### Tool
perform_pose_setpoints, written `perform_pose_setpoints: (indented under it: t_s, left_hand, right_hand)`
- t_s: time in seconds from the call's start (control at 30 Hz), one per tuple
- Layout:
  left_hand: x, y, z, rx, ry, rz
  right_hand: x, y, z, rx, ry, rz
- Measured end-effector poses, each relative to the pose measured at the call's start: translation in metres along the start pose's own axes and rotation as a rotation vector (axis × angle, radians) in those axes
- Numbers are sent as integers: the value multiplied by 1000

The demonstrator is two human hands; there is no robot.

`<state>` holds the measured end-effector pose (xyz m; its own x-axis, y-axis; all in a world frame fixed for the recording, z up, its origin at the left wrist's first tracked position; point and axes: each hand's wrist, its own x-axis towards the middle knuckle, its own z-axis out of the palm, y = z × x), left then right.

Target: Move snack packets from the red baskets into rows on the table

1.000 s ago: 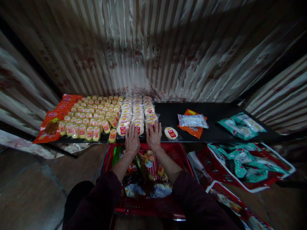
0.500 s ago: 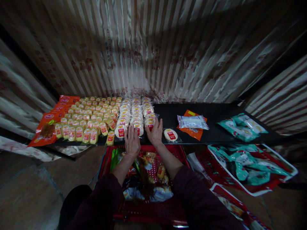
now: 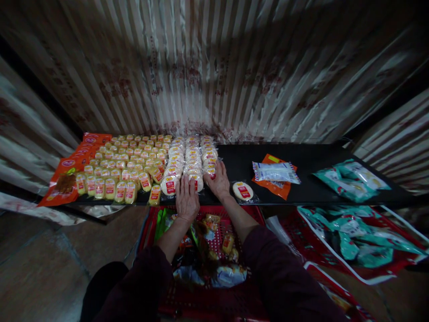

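My left hand [image 3: 187, 197] lies flat with fingers stretched on the front of the rows of round white packets with red labels [image 3: 187, 158] on a black shelf [image 3: 311, 192]. My right hand [image 3: 219, 179] lies flat beside it on the right-hand row of those packets, fingers spread. One loose round packet [image 3: 243, 191] lies on the shelf just right of my right hand. Neither hand grips anything.
Several rows of small yellow packets [image 3: 124, 165] and orange packets [image 3: 72, 167] fill the shelf's left part. An orange and white pouch [image 3: 275, 175] and teal bags [image 3: 351, 179] lie to the right. Below stand a red basket [image 3: 208, 295] with mixed snacks and a red bag [image 3: 365, 243] holding teal bags. Striped curtains hang behind.
My right hand has slid a little forward and to the right along the right-hand row. My left hand has stayed at the front of the rows. The view has shifted slightly.
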<state>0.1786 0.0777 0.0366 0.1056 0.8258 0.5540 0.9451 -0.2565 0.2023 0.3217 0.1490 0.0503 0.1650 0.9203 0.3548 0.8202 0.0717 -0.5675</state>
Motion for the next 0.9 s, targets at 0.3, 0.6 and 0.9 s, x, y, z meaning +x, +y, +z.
perform_pose_setpoints:
  t_s: [0.3, 0.6, 0.9]
  left_hand:
    - [-1, 1, 3, 1, 6, -4]
    - [-2, 2, 1, -11, 15, -23]
    - [-3, 7, -4, -15, 54, 12]
  right_hand:
    - [1, 5, 1, -53, -41, -55]
    - [-7, 2, -1, -181, 65, -111]
    - [-16, 2, -18, -241, 94, -173]
